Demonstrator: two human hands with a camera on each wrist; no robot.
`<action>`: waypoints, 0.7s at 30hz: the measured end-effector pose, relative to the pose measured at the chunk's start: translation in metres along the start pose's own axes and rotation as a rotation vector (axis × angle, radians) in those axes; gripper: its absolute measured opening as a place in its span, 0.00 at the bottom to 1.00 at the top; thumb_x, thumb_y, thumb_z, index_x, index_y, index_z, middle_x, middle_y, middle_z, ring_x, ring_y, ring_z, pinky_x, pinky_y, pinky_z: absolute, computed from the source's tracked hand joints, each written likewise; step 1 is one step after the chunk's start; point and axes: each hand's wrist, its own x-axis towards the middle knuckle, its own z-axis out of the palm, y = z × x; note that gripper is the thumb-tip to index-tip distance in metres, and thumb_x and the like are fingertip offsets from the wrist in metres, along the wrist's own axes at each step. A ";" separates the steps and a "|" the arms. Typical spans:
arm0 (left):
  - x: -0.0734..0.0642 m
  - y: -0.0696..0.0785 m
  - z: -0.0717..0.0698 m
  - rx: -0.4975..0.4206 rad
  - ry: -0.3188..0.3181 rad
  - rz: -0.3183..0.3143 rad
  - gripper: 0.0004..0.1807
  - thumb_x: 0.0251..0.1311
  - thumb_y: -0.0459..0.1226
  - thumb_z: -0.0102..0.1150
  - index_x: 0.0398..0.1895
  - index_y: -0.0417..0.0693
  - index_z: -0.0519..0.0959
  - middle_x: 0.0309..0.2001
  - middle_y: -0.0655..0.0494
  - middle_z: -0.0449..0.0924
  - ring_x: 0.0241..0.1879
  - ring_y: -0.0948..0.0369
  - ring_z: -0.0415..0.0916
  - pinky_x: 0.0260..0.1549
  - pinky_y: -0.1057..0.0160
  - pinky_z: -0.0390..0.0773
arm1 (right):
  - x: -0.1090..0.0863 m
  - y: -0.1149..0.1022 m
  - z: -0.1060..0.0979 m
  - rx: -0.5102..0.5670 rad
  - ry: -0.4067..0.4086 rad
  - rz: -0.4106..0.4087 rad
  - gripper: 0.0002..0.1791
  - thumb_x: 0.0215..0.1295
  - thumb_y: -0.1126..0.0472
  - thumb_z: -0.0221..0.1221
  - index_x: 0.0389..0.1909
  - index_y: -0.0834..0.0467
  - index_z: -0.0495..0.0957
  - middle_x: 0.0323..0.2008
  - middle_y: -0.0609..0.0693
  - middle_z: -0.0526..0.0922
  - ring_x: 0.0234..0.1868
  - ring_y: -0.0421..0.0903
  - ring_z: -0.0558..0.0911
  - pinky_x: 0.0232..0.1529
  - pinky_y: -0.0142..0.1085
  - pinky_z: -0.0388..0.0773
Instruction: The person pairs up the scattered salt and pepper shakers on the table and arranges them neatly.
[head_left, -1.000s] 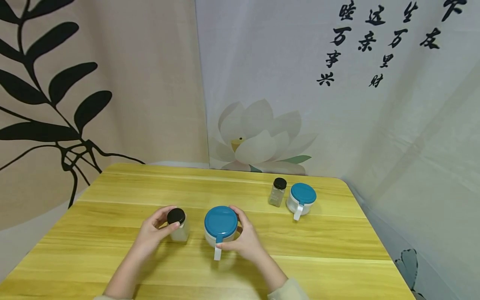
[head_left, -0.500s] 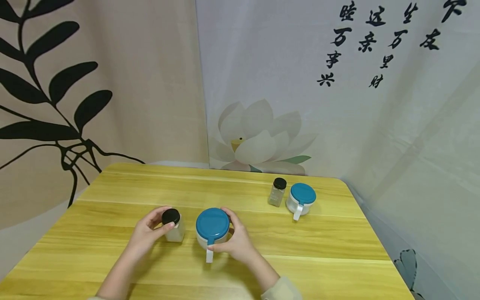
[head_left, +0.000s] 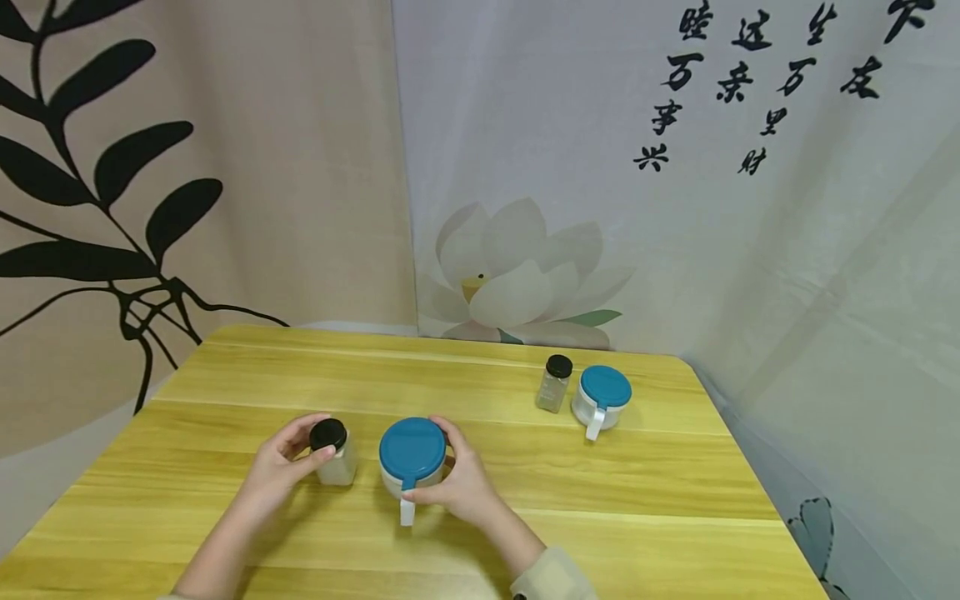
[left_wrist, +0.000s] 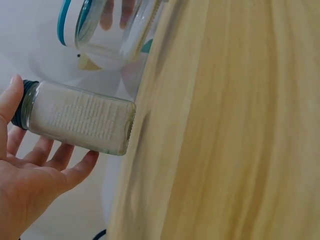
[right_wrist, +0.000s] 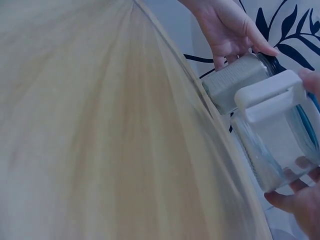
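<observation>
My left hand (head_left: 277, 467) holds a square glass spice jar (head_left: 340, 468) with a black screw lid, upright, thumb at the lid. In the left wrist view, the jar (left_wrist: 80, 117) contains something pale and has lettering on its side; its base is close over the table. To the right of it, my right hand (head_left: 467, 483) grips a clear glass seasoning pot (head_left: 412, 450) with a blue lid and a white handle. The right wrist view has that pot's handle (right_wrist: 270, 96) facing the camera, fingers round the glass. A narrow gap separates the two containers.
A second black-lidded spice jar (head_left: 553, 390) and a second blue-lidded pot (head_left: 602, 398) stand side by side at the back right of the wooden table (head_left: 675, 517). Printed curtains (head_left: 300, 167) hang behind the table.
Both hands have moved left together, carrying the spice jar and the seasoning pot with them. The pair at the back right has stayed in place.
</observation>
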 end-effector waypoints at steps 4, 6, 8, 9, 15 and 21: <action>-0.001 0.000 -0.002 0.015 -0.005 -0.029 0.28 0.61 0.39 0.64 0.62 0.40 0.69 0.51 0.55 0.78 0.49 0.67 0.72 0.49 0.68 0.68 | 0.003 0.002 0.003 0.012 -0.004 0.004 0.55 0.40 0.63 0.78 0.70 0.46 0.59 0.59 0.46 0.70 0.57 0.47 0.72 0.55 0.41 0.71; -0.001 0.000 -0.003 0.016 -0.002 -0.029 0.28 0.61 0.38 0.64 0.62 0.39 0.69 0.51 0.56 0.78 0.49 0.68 0.71 0.49 0.69 0.68 | 0.004 0.003 0.006 0.020 -0.007 0.003 0.54 0.39 0.63 0.78 0.69 0.46 0.59 0.59 0.46 0.70 0.55 0.47 0.73 0.54 0.40 0.72; -0.001 0.000 -0.004 0.012 0.005 -0.021 0.28 0.61 0.37 0.64 0.62 0.39 0.69 0.51 0.57 0.78 0.48 0.68 0.72 0.48 0.71 0.68 | 0.005 0.004 0.008 0.027 -0.011 -0.001 0.54 0.39 0.64 0.78 0.69 0.46 0.60 0.59 0.47 0.70 0.54 0.48 0.74 0.53 0.40 0.72; -0.001 -0.001 -0.004 0.008 0.008 -0.015 0.27 0.61 0.36 0.64 0.62 0.39 0.69 0.51 0.57 0.78 0.48 0.68 0.72 0.48 0.71 0.68 | 0.006 0.004 0.010 0.028 -0.012 0.001 0.54 0.39 0.64 0.78 0.69 0.46 0.60 0.58 0.47 0.70 0.54 0.48 0.75 0.53 0.40 0.72; -0.001 -0.002 -0.006 -0.014 0.005 0.002 0.27 0.60 0.34 0.64 0.62 0.37 0.69 0.50 0.55 0.78 0.47 0.67 0.72 0.45 0.74 0.68 | 0.008 0.007 0.015 0.021 -0.009 0.025 0.54 0.40 0.64 0.78 0.69 0.48 0.60 0.59 0.49 0.70 0.53 0.48 0.75 0.53 0.40 0.73; -0.002 -0.004 -0.008 -0.012 -0.010 -0.016 0.28 0.60 0.35 0.64 0.62 0.36 0.68 0.51 0.54 0.78 0.48 0.68 0.71 0.47 0.74 0.67 | 0.007 0.008 0.018 0.014 -0.004 0.046 0.54 0.40 0.64 0.77 0.70 0.48 0.59 0.60 0.50 0.69 0.53 0.49 0.75 0.54 0.42 0.71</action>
